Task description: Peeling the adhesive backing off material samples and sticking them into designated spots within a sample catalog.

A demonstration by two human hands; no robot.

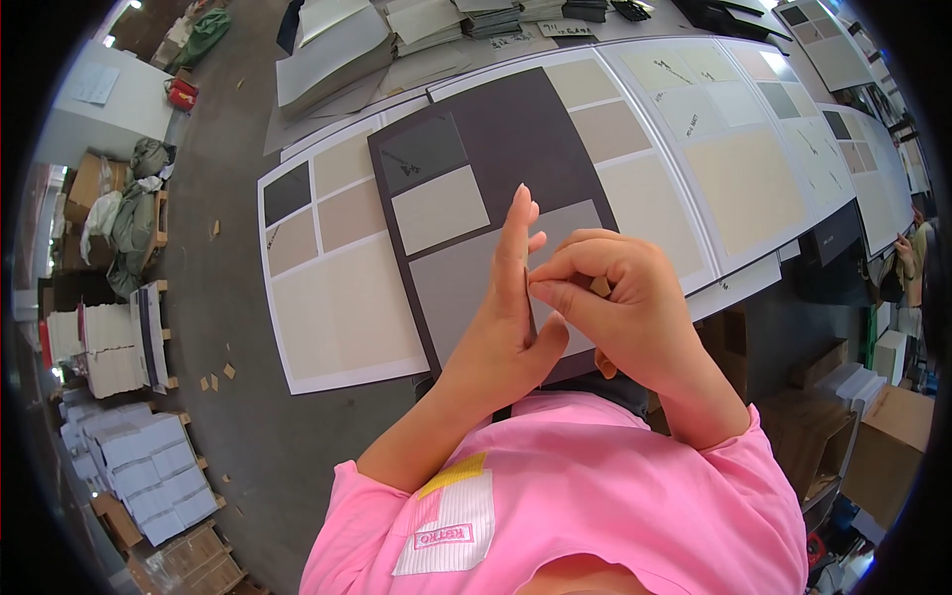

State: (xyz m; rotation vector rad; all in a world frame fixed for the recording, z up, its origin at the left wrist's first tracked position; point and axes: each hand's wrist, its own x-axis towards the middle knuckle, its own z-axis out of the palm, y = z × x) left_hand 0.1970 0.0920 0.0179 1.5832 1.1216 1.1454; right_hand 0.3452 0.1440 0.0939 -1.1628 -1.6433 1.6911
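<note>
Right hand point(620, 302) pinches at left hand point(511, 307), hiding what it grips.

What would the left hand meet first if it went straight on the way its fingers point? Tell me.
Probably the dark grey sample board lying ahead of the left hand, perhaps its light beige swatch; depth is unclear.

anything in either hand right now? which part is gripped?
Cannot tell for sure. The right hand pinches at the upright fingers of the left hand, over the dark sample board. A small tan bit shows by the right fingers; what it is stays unclear.
</note>
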